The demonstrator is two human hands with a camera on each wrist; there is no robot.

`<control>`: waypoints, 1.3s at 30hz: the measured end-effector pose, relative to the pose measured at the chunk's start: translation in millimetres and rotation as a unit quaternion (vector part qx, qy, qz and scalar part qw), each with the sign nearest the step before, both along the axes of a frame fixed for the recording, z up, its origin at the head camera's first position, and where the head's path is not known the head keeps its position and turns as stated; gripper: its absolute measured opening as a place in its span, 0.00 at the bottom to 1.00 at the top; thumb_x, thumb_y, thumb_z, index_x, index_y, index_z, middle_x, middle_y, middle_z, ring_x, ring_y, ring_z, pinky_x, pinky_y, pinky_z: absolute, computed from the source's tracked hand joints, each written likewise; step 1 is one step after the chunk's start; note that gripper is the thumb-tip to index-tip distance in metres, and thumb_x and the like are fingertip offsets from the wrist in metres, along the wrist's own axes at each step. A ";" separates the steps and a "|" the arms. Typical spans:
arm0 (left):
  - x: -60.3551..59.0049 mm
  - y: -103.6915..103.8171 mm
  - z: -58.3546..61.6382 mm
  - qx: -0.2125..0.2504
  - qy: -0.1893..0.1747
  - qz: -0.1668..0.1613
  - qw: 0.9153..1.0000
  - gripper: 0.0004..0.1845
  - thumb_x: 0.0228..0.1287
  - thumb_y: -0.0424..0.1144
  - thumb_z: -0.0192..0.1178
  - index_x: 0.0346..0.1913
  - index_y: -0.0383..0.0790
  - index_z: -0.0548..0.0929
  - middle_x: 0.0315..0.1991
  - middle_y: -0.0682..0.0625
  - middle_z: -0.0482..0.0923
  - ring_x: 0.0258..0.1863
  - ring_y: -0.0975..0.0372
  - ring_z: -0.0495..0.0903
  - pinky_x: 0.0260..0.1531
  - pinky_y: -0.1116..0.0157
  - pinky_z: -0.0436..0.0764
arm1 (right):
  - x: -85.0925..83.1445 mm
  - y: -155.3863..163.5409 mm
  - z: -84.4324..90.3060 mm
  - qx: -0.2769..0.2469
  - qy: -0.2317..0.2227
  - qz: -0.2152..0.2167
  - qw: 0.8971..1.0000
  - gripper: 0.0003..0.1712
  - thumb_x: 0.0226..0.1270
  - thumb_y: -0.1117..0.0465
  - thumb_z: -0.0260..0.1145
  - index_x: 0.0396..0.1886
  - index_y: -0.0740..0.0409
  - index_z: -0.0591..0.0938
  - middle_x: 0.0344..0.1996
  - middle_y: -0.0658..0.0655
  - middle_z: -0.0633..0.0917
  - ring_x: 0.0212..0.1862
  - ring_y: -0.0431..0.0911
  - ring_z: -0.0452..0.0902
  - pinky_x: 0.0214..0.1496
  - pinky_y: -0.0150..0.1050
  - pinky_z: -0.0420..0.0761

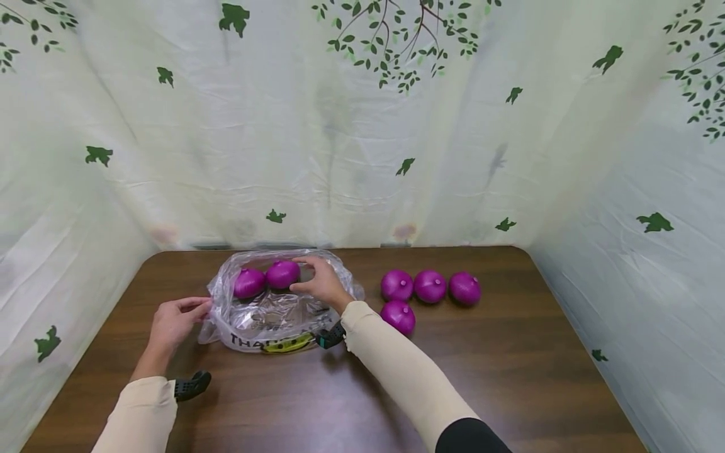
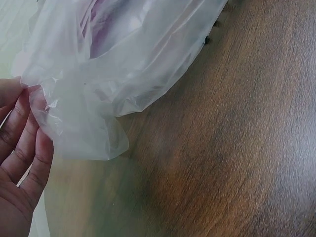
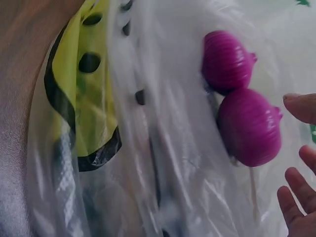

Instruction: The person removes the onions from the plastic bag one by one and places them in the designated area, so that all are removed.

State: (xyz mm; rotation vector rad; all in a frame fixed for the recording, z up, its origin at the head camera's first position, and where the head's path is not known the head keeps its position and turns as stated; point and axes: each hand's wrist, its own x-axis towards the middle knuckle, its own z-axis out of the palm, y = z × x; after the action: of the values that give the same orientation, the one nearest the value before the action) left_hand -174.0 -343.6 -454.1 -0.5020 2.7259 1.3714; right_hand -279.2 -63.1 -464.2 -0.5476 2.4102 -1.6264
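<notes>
A clear plastic bag [image 1: 272, 316] with a yellow print and dark lettering lies spread on the table with its mouth open upward. Two purple onions sit side by side inside it, a left onion [image 1: 249, 284] and a right onion [image 1: 282, 275]. At the bag's left edge my left hand [image 1: 174, 324] pinches the plastic film [image 2: 74, 113] between thumb and fingers. My right hand [image 1: 324, 282] is over the bag's mouth, just right of the onions. Its thumb [image 3: 302, 107] and fingers are spread apart, close to the nearer onion [image 3: 251, 128], with a gap showing between.
Several more purple onions are on the table right of the bag: three in a row, with a middle onion [image 1: 430, 287], and a front onion [image 1: 399, 316] partly behind the right sleeve. A leaf-printed curtain [image 1: 362, 145] surrounds the brown wooden table [image 1: 510, 365].
</notes>
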 end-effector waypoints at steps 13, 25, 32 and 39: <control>2.6 -3.9 -1.5 -0.010 0.004 -0.018 1.000 0.29 0.70 0.53 0.55 0.57 0.28 0.78 0.47 0.36 0.81 0.46 0.46 0.79 0.45 0.55 0.78 | -6.3 -15.3 -7.0 0.066 0.009 -0.008 0.998 0.40 0.50 0.63 0.78 0.65 0.52 0.74 0.63 0.54 0.75 0.62 0.53 0.71 0.55 0.41 0.75; 2.3 -5.4 -2.6 -0.005 0.006 -0.009 1.000 0.26 0.70 0.50 0.56 0.57 0.29 0.78 0.47 0.37 0.81 0.45 0.49 0.80 0.37 0.69 0.78 | -9.3 -31.9 -11.5 0.110 0.027 -0.013 0.993 0.43 0.47 0.60 0.80 0.66 0.53 0.73 0.62 0.54 0.75 0.62 0.48 0.70 0.61 0.39 0.71; 2.3 -4.6 -0.9 -0.005 0.009 -0.003 1.000 0.25 0.69 0.49 0.57 0.55 0.29 0.80 0.45 0.39 0.82 0.43 0.51 0.80 0.40 0.64 0.79 | -9.5 -43.5 -15.2 0.109 0.013 -0.042 0.993 0.42 0.46 0.59 0.80 0.64 0.55 0.73 0.59 0.56 0.76 0.59 0.49 0.72 0.59 0.40 0.73; 3.6 -8.3 2.6 -0.016 0.013 0.004 1.000 0.24 0.69 0.47 0.58 0.54 0.28 0.80 0.44 0.38 0.82 0.42 0.51 0.81 0.38 0.65 0.78 | -6.8 -51.4 -17.0 0.115 0.015 -0.057 0.992 0.39 0.45 0.58 0.81 0.58 0.57 0.73 0.54 0.57 0.79 0.56 0.49 0.76 0.57 0.39 0.74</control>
State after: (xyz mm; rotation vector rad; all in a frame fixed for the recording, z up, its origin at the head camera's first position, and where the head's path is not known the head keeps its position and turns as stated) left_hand -170.4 -351.9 -451.4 -0.5010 2.7742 1.3468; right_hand -286.0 -114.5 -481.2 -0.4046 2.6483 -1.3606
